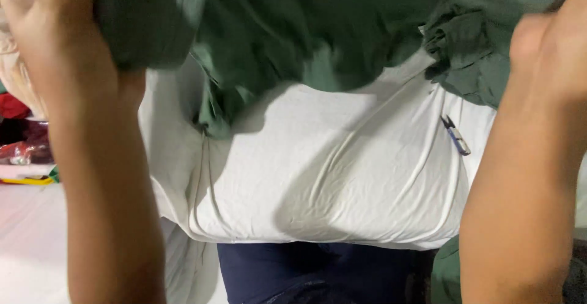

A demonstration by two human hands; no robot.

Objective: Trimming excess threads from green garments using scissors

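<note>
— What are the hands doing?
— The left hand (46,29), at ten o'clock, is closed on the green garment (306,29); the right hand (550,47), at two o'clock, touches it, grip unclear.
— And where's the garment?
— Stretched between them, raised over the white-covered tabletop (342,182).
— Anything else?
— Small thread snips (455,136) at three o'clock; red and clear packages (21,139) at nine.

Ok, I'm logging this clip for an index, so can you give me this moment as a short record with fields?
left hand: raised, gripping the dark green cloth garment
right hand: raised at the garment's other side, grip itself not visible
garment: lifted, hanging bunched above the white padded fabric surface
small tool: blue-handled thread snips lying on the white surface, apart from both hands
left edge: red and yellow items, blurred
</note>
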